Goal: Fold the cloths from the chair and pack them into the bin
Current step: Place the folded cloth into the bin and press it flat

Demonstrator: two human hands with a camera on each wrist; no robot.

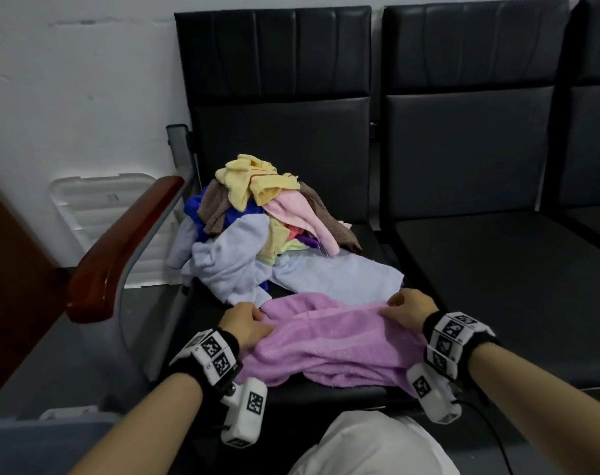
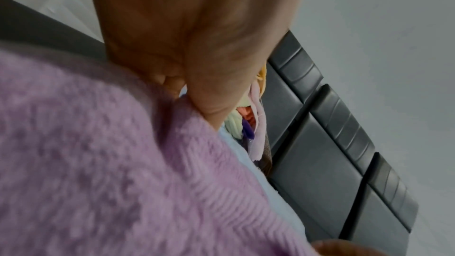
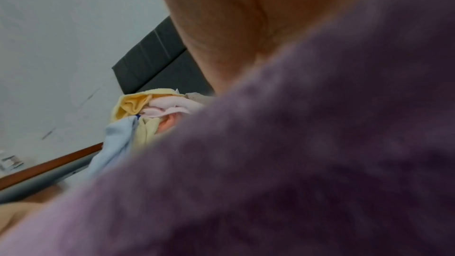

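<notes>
A lilac towel lies crumpled across the front of the black chair seat. My left hand pinches its far left edge, with the thumb and fingers closed on the fabric. My right hand grips the far right edge; in the right wrist view the towel hides the fingers. Behind the towel sits a heap of cloths: yellow, pink, brown, blue and pale blue. No bin shows clearly.
A wooden armrest on a grey metal frame runs along the left of the seat. A white plastic lid leans on the wall behind it. A second black seat stands to the right. My white-clad knee is below.
</notes>
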